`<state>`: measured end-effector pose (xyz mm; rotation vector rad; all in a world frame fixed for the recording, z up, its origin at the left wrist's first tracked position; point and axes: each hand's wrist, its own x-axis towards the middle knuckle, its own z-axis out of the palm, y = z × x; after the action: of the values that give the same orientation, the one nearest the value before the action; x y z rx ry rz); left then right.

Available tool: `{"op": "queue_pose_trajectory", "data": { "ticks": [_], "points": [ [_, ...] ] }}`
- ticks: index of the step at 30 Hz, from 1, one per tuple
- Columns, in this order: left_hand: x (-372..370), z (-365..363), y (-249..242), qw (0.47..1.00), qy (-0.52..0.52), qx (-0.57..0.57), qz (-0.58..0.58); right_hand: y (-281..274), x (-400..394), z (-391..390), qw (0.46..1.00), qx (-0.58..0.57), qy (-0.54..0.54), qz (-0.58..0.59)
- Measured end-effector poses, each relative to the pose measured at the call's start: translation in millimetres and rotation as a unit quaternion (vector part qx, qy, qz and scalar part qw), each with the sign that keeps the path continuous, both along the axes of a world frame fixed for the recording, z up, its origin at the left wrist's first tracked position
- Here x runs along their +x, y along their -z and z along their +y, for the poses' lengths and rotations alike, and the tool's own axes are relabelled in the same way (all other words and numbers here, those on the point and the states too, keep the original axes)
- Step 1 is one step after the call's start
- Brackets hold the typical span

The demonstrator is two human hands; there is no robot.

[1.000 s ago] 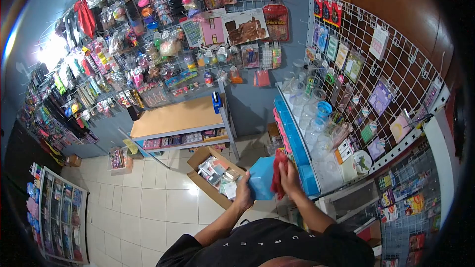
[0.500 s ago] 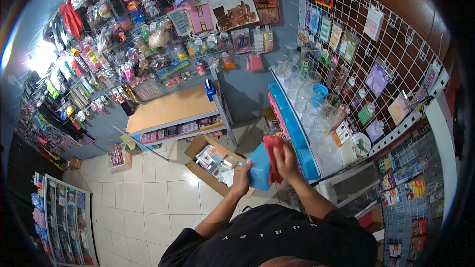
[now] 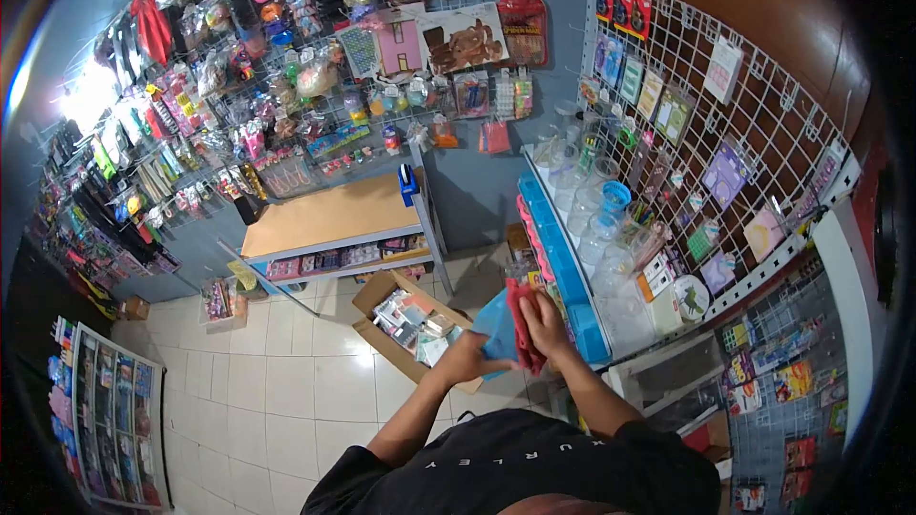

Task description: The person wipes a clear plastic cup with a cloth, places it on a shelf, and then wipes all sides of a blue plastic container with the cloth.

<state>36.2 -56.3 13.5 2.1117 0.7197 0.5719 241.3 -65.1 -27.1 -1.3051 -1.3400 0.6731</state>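
Setting: shop interior (image 3: 286, 391) with tiled floor and wire grid walls (image 3: 754, 133) hung with packaged goods.
Right hand (image 3: 546, 324): closed on a red cloth (image 3: 523, 322), pressing it flat to the blue container's face.
Left hand (image 3: 465, 358): fingers curled around the near-left edge of the blue container (image 3: 496, 329), bracing it.
Blue container: held at chest height, tilted, just left of the blue shelf (image 3: 568, 277).
Near left: open cardboard box (image 3: 405, 324) of small goods on the floor.
Far: tan-topped table (image 3: 329, 215); clear jars (image 3: 596, 219) along the shelf.
Handling note: wiping would go best with a firm left-hand brace and even strokes of the cloth, kept clear of the jars.
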Motion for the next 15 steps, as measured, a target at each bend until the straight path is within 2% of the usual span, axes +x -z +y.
{"op": "queue_pose_trajectory", "data": {
  "ticks": [1, 2, 3, 4, 5, 6, 7, 10, 11, 13, 14, 15],
  "points": [
    [-1.6, 3.3, 0.1, 0.995, 0.028, 0.075, 0.062, 11.5, -1.2, -2.7, 0.996, -0.070, 0.031, 0.041],
    [-2.6, 5.2, 2.3, 0.980, 0.055, 0.148, 0.125, 35.8, -0.1, 0.0, 0.984, -0.085, 0.005, 0.156],
    [-0.9, 3.5, 13.9, 0.979, 0.057, 0.150, 0.127, 47.3, -2.4, -1.6, 0.964, -0.125, -0.010, 0.235],
    [0.6, 3.0, 11.4, 0.966, 0.085, 0.168, 0.178, 58.6, -3.8, -4.2, 0.936, -0.165, -0.024, 0.311],
    [4.7, 1.1, 6.0, 0.945, 0.111, 0.193, 0.239, 90.7, -1.1, -5.3, 0.959, -0.162, -0.031, 0.230],
    [9.7, -0.3, 2.5, 0.919, 0.137, 0.217, 0.298, 91.5, -3.4, -8.1, 0.964, -0.158, -0.024, 0.212],
    [12.1, -2.0, 11.8, 0.915, 0.140, 0.232, 0.300, 86.5, -7.0, -11.4, 0.969, -0.154, -0.016, 0.193],
    [13.2, -8.5, 8.9, 0.922, 0.127, 0.265, 0.252, 84.2, -1.7, -16.9, 0.961, -0.195, -0.022, 0.196],
    [16.1, -8.6, 1.5, 0.914, 0.135, 0.251, 0.289, 85.6, 0.4, -15.9, 0.957, -0.210, -0.006, 0.202],
    [18.1, -7.5, -2.6, 0.953, 0.081, 0.280, 0.086, 74.8, 1.5, -16.0, 0.947, -0.238, 0.026, 0.215],
    [18.0, -6.6, -3.1, 0.955, 0.054, 0.291, -0.017, 68.5, 2.9, -16.5, 0.929, -0.235, 0.035, 0.283],
    [16.2, -7.7, 1.8, 0.955, 0.006, 0.294, -0.035, 57.7, 4.1, -17.6, 0.907, -0.231, 0.044, 0.350]
  ]
}}
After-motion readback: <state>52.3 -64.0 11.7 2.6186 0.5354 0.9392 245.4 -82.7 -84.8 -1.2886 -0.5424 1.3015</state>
